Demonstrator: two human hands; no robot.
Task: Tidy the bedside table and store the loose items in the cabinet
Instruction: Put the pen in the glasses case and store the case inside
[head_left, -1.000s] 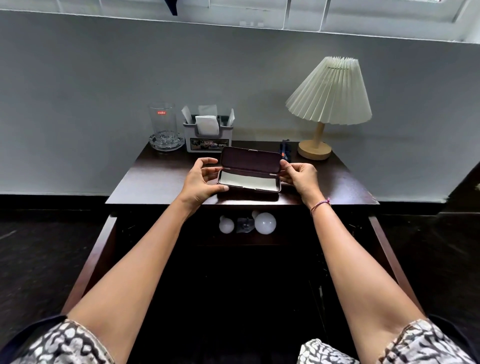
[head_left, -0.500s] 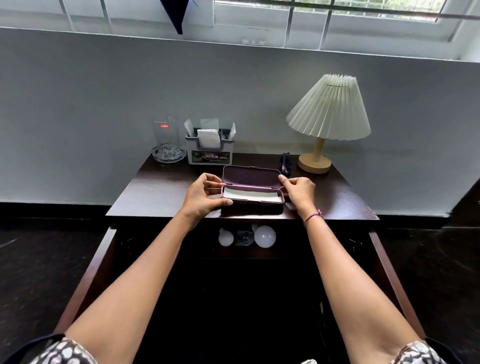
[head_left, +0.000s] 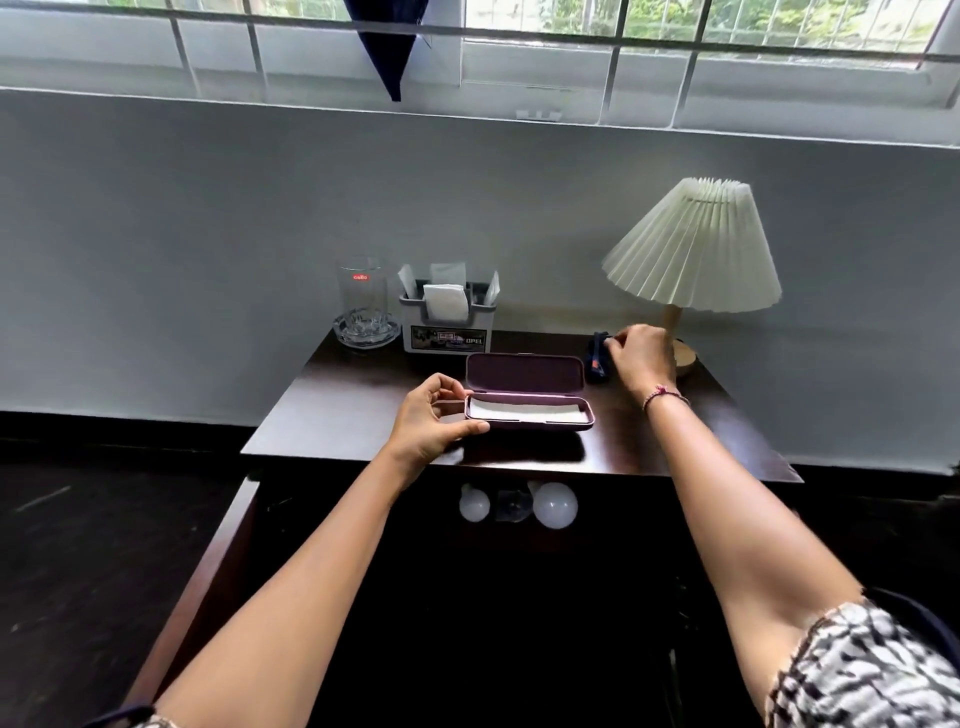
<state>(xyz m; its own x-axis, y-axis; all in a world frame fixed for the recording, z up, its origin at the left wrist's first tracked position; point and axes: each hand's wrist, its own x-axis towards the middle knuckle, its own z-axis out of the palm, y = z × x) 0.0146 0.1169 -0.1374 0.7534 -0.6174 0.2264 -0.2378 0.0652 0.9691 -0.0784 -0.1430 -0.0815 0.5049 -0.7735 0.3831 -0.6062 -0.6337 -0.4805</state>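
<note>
Desk (head_left: 363, 405), dark glossy wood: bears pleated cream lamp (head_left: 693, 249), grey organiser (head_left: 449, 332) stuffed with white sachets, glass (head_left: 362, 296) on cut-glass dish (head_left: 366, 335). Below, cabinet (head_left: 623, 519) holding two white bulbs (head_left: 555, 505). Open plum case (head_left: 527, 395), white-lined, lies mid-desk. Hands apart: left hand (head_left: 431, 415) grips case's left end; right hand (head_left: 641, 358) curls over small dark-blue item (head_left: 597, 364) beside lamp base, grip unclear.

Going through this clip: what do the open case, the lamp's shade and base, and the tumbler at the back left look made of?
The case looks like moulded plastic, matt plum, with rounded corners; its pale lining is likely fabric. The lampshade is pleated cream paper or fabric, unclear which. The lamp base looks like light, unpainted wood. The tumbler is clear glass, see-through with a red label.
</note>
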